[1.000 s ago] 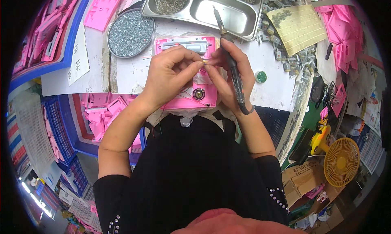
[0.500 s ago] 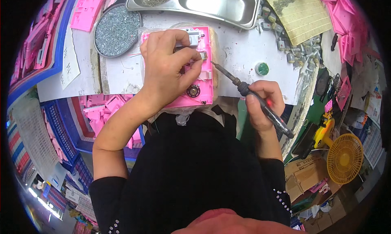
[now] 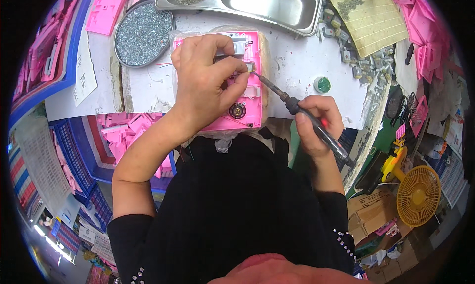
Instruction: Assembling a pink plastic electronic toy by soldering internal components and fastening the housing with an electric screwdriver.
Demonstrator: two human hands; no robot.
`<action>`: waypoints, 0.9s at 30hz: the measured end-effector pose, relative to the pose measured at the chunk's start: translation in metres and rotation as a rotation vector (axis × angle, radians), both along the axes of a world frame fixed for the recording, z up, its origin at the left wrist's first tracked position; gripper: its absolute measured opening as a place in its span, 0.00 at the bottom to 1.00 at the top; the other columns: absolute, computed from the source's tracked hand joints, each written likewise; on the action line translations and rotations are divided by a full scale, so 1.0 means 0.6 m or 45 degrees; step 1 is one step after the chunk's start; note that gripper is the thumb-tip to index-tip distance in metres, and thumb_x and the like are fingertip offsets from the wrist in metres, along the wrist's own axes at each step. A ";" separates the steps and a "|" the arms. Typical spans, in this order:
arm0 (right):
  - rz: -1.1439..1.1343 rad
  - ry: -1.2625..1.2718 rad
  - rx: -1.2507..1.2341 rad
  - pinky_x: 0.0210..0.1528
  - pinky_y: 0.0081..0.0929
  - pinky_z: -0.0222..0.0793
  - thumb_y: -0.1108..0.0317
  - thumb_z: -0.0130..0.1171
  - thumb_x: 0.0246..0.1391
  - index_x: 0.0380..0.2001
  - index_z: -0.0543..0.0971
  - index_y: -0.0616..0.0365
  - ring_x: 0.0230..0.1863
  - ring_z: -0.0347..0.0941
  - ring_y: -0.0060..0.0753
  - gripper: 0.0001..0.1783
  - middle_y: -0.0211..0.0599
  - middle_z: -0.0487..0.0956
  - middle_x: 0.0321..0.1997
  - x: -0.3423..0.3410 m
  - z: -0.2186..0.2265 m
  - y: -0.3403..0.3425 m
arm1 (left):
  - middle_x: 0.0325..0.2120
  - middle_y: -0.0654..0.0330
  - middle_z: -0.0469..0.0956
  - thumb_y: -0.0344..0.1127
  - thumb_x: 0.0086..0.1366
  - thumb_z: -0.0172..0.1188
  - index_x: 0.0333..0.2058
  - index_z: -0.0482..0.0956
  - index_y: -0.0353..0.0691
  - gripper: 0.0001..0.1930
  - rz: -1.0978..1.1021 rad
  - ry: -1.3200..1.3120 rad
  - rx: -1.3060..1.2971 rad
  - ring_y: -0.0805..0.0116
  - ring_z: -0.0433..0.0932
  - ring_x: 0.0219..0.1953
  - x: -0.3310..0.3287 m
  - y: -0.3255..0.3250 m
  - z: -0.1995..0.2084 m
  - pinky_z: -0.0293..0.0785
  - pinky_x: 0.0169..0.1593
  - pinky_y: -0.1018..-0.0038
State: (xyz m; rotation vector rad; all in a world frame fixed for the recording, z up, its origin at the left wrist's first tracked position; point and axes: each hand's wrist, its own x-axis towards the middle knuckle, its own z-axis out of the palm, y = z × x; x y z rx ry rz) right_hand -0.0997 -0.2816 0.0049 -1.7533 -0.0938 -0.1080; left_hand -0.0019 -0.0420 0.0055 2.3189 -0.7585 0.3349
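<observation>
A pink plastic housing (image 3: 254,117) lies on a wrapped pad at the table's front edge, with a small round speaker (image 3: 237,110) and a grey motor box (image 3: 239,46) inside it. My left hand (image 3: 205,76) is over the housing, thumb and forefinger pinched on a thin wire beside a small metal part (image 3: 251,67). My right hand (image 3: 319,123) grips a soldering iron (image 3: 317,127) by its dark handle. The iron's tip reaches the small metal part, close to my left fingertips. My left hand hides much of the housing's left side.
A round dish of screws (image 3: 143,34) stands left of the housing. Behind is a steel tray (image 3: 269,9). A small green-topped jar (image 3: 322,84) sits at right, near piled small motors (image 3: 354,61) and a yellowed sheet (image 3: 371,22). Blue crates (image 3: 94,160) hold pink parts; a yellow fan (image 3: 418,194) is lower right.
The soldering iron has moved slightly left and up, its tip now at the small metal part by my left fingertips. My left hand keeps its pinch.
</observation>
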 end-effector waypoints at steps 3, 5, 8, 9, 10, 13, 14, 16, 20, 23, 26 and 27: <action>0.004 -0.041 -0.045 0.24 0.16 0.55 0.75 0.65 0.56 0.43 0.76 0.62 0.20 0.63 0.12 0.12 0.24 0.74 0.20 0.003 -0.003 -0.001 | 0.37 0.66 0.74 0.34 0.49 0.74 0.28 0.85 0.47 0.07 0.003 -0.003 -0.003 0.63 0.68 0.40 0.000 0.000 0.001 0.58 0.48 0.64; 0.002 -0.031 -0.028 0.24 0.16 0.55 0.75 0.65 0.56 0.43 0.76 0.62 0.19 0.63 0.12 0.12 0.24 0.73 0.20 0.005 0.000 0.002 | 0.37 0.66 0.74 0.34 0.49 0.74 0.28 0.85 0.47 0.07 0.003 -0.001 -0.001 0.63 0.68 0.40 -0.001 0.000 0.000 0.58 0.48 0.64; 0.008 -0.046 -0.066 0.23 0.16 0.54 0.75 0.66 0.56 0.42 0.76 0.62 0.19 0.63 0.12 0.12 0.24 0.73 0.19 0.003 -0.003 0.001 | 0.37 0.66 0.74 0.34 0.48 0.74 0.28 0.85 0.47 0.07 0.000 -0.001 0.009 0.63 0.69 0.40 0.000 0.001 0.002 0.58 0.48 0.64; 0.012 -0.056 -0.088 0.23 0.16 0.54 0.75 0.66 0.56 0.42 0.76 0.62 0.19 0.63 0.12 0.12 0.24 0.73 0.19 0.003 -0.004 0.000 | 0.37 0.66 0.74 0.34 0.48 0.74 0.28 0.85 0.47 0.07 -0.001 -0.003 0.010 0.63 0.69 0.41 0.000 0.001 0.002 0.58 0.48 0.64; 0.008 -0.056 -0.082 0.23 0.16 0.54 0.75 0.66 0.55 0.42 0.76 0.63 0.19 0.63 0.12 0.12 0.24 0.73 0.19 0.002 -0.003 -0.001 | 0.37 0.66 0.75 0.34 0.48 0.74 0.28 0.85 0.46 0.07 -0.002 -0.006 0.011 0.63 0.69 0.41 0.000 0.001 0.001 0.58 0.48 0.64; 0.004 -0.056 -0.058 0.23 0.15 0.54 0.76 0.66 0.55 0.42 0.76 0.63 0.19 0.63 0.12 0.13 0.24 0.73 0.20 0.001 0.002 -0.003 | 0.38 0.66 0.75 0.34 0.48 0.74 0.28 0.85 0.46 0.07 0.002 -0.003 0.015 0.63 0.69 0.41 -0.001 0.001 0.001 0.58 0.48 0.64; 0.006 -0.058 -0.046 0.23 0.15 0.55 0.76 0.66 0.55 0.42 0.76 0.63 0.19 0.63 0.12 0.13 0.24 0.73 0.20 0.001 0.002 -0.003 | 0.38 0.66 0.75 0.34 0.48 0.74 0.28 0.85 0.46 0.07 0.005 -0.001 0.017 0.63 0.69 0.41 -0.002 0.000 0.002 0.58 0.49 0.64; 0.002 -0.057 -0.038 0.23 0.15 0.55 0.76 0.66 0.55 0.42 0.76 0.63 0.20 0.63 0.12 0.13 0.24 0.74 0.20 0.001 0.004 -0.004 | 0.39 0.67 0.75 0.34 0.48 0.72 0.27 0.84 0.49 0.06 0.020 0.023 0.016 0.62 0.69 0.44 -0.003 0.000 -0.003 0.57 0.51 0.61; -0.018 -0.060 -0.041 0.23 0.15 0.55 0.76 0.66 0.55 0.43 0.76 0.64 0.20 0.64 0.12 0.13 0.25 0.75 0.21 0.003 0.008 -0.004 | 0.38 0.66 0.74 0.34 0.48 0.73 0.28 0.85 0.47 0.08 0.007 -0.014 0.027 0.63 0.69 0.41 0.000 -0.001 0.003 0.58 0.49 0.64; -0.040 -0.064 -0.021 0.24 0.15 0.56 0.76 0.66 0.55 0.43 0.76 0.64 0.21 0.64 0.12 0.13 0.25 0.75 0.22 0.003 0.005 -0.006 | 0.37 0.67 0.74 0.34 0.48 0.74 0.28 0.85 0.47 0.08 0.019 -0.019 0.032 0.63 0.69 0.41 -0.002 -0.002 0.003 0.58 0.48 0.64; -0.055 -0.061 -0.013 0.24 0.15 0.57 0.75 0.66 0.56 0.43 0.76 0.63 0.21 0.65 0.12 0.13 0.25 0.75 0.22 0.001 0.000 -0.010 | 0.37 0.67 0.74 0.34 0.48 0.74 0.28 0.85 0.47 0.08 0.020 -0.009 0.033 0.64 0.69 0.40 -0.002 -0.003 0.004 0.58 0.48 0.64; -0.057 -0.060 -0.014 0.24 0.15 0.57 0.74 0.66 0.56 0.43 0.76 0.63 0.21 0.65 0.12 0.13 0.25 0.76 0.22 0.001 0.000 -0.011 | 0.37 0.67 0.73 0.34 0.48 0.74 0.28 0.85 0.47 0.08 0.024 -0.013 0.033 0.64 0.69 0.40 -0.002 -0.003 0.004 0.58 0.48 0.64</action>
